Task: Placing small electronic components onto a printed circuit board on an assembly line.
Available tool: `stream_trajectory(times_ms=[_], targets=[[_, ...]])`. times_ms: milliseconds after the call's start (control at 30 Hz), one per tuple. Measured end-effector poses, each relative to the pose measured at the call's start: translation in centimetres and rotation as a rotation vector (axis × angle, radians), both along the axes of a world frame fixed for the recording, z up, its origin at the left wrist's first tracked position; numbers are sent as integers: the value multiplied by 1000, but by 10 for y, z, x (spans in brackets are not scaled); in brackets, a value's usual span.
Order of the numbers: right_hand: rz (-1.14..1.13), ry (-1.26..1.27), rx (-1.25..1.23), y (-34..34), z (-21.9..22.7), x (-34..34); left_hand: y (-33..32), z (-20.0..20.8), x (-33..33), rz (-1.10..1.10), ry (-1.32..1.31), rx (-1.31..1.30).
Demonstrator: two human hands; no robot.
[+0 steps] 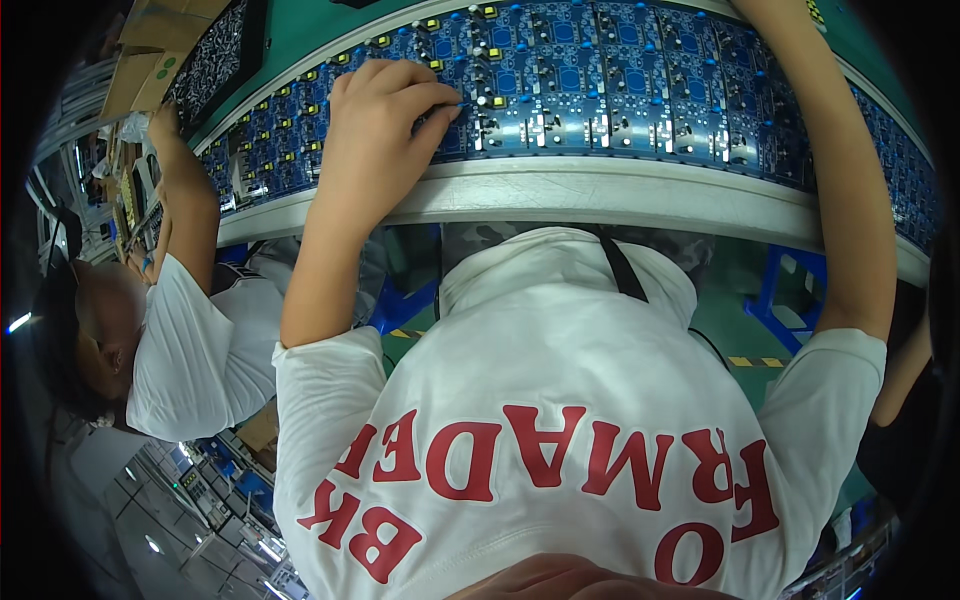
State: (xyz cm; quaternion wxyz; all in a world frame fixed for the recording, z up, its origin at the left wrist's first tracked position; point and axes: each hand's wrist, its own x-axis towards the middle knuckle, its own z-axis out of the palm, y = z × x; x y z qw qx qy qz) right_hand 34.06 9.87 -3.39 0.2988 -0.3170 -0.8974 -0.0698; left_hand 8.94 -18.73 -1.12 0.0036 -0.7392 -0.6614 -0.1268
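Observation:
Populated blue circuit boards (575, 125) lie side by side in a long strip before me, carrying yellow blocks, blue discs and small silver and black parts. Over the left half of the strip, my left hand (385, 125) is closed, thumb and forefinger pinched together at the board surface beside a yellow block (499, 102). Whatever sits between those fingertips is too small to make out. On the right, my right forearm (850, 170) reaches across the boards to the top edge, where the hand passes out of view.
A pale metal rail (600, 190) borders the boards on my side. At the far left stand a black tray of small parts (218, 62) and a cardboard box (150, 65). A co-worker in a white shirt (200, 350) works on my left. Blue stool frames (785, 290) show below.

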Motion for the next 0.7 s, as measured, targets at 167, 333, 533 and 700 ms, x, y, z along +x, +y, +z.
stream_trajectory(times_ms=[167, 333, 533, 700], targets=[[1, -6, -4, 1, 0, 0, 0, 0, -2, -40, 4, -17], [4, -8, -12, 5, 0, 5, 2, 5, 3, -58, 73, -20], [8, -3, 2, 5, -1, 4, 7, 11, 1, -132, 168, -35], [11, 2, -8, -6, 4, 0, 14, 20, 3, -199, 282, -54]])
